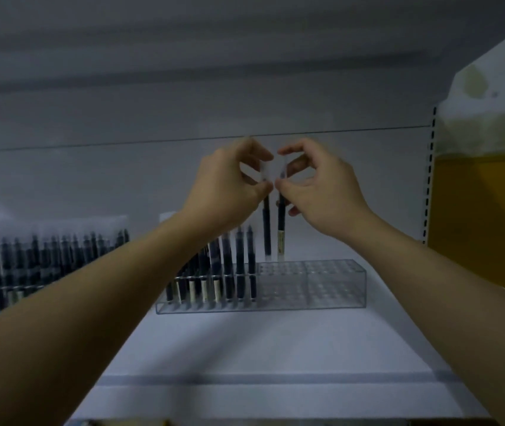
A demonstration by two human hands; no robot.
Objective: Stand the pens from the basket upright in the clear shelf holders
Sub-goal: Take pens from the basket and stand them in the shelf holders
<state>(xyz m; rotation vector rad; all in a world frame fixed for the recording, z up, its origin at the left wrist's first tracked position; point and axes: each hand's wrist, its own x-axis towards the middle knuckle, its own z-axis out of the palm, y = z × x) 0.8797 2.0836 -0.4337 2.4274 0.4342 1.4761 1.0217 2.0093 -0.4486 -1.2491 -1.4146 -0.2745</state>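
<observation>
My left hand [229, 186] pinches the top of a dark pen [266, 229] that hangs upright. Right beside it, my right hand [321, 192] pinches a second dark pen [281, 232] with a pale label band near its tip. Both pens hover just above the back row of the clear holder [321, 290], their tips close to its holes. The holder's left part is filled with several upright dark pens [238, 265]; its right part shows bare holes. No basket is in view.
A second clear holder [29, 272] packed with pens stands on the white shelf [260, 348] at the left. A yellow side panel [484, 216] closes off the right, with a slotted upright beside it. A shelf underside hangs overhead.
</observation>
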